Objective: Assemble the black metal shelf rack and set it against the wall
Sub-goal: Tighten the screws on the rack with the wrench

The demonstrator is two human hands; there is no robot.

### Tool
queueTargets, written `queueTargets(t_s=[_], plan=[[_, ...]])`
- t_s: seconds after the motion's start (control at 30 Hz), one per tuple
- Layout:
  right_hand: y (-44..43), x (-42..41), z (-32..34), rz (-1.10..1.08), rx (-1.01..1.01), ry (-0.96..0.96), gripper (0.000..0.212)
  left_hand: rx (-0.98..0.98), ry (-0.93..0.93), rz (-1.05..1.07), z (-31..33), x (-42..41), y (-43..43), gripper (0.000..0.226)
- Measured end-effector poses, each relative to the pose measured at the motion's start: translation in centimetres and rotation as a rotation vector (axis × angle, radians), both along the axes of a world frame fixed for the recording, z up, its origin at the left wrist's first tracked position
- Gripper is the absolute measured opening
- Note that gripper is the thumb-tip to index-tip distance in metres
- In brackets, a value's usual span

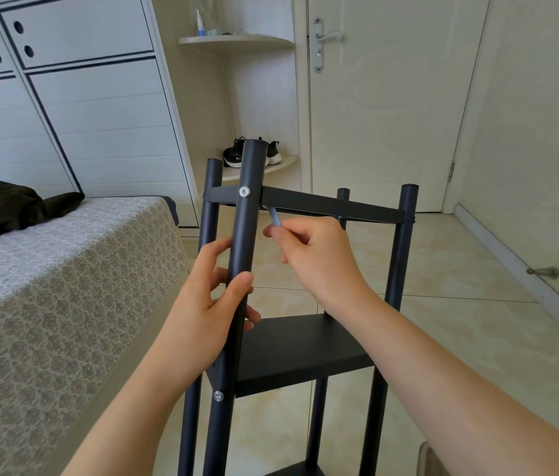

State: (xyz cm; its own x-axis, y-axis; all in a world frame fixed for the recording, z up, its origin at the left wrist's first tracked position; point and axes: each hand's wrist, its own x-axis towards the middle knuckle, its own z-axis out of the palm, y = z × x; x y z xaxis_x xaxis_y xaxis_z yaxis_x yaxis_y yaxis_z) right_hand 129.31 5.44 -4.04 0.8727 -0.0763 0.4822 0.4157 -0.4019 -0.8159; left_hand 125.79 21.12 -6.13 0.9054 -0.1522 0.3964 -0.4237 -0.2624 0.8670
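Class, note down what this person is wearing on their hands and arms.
Nothing visible. The left hand and right hand have no gloves, rings or watch; the left forearm and right forearm are uncovered, with no sleeve in view.

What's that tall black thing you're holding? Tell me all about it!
It is a matte black metal rack, upright beside the bed. Four round posts carry flat shelves, fixed with silver screws. The left hand grips the near post; the right hand pinches a small silver key under the top shelf.

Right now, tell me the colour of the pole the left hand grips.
The pole is black; head view.
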Motion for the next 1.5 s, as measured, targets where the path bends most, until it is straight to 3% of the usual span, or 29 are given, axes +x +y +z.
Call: queueTargets(t_s=[0.2, 0.53, 1.0, 1.5], plan=[[0.6, -0.1, 0.2, -0.019, 0.005, -0.023, 0.034, -0.002, -0.007, -0.005, 0.0, 0.0, -0.1, 0.043], [1.5, 0.6, -0.2, 0.014, 0.055, -0.08, 0.022, -0.035, 0.011, -0.034, -0.1, 0.1, 0.4, 0.043], [4.7, 3.2, -2.2, -0.276, 0.01, -0.343, 0.015, -0.07, 0.025, -0.06, -0.3, 0.7, 1.3, 0.045], [4.5, 3.1, -2.6, -0.188, 0.129, -0.291, 0.017, -0.06, 0.035, -0.05, -0.4, 0.8, 1.3, 0.043]])
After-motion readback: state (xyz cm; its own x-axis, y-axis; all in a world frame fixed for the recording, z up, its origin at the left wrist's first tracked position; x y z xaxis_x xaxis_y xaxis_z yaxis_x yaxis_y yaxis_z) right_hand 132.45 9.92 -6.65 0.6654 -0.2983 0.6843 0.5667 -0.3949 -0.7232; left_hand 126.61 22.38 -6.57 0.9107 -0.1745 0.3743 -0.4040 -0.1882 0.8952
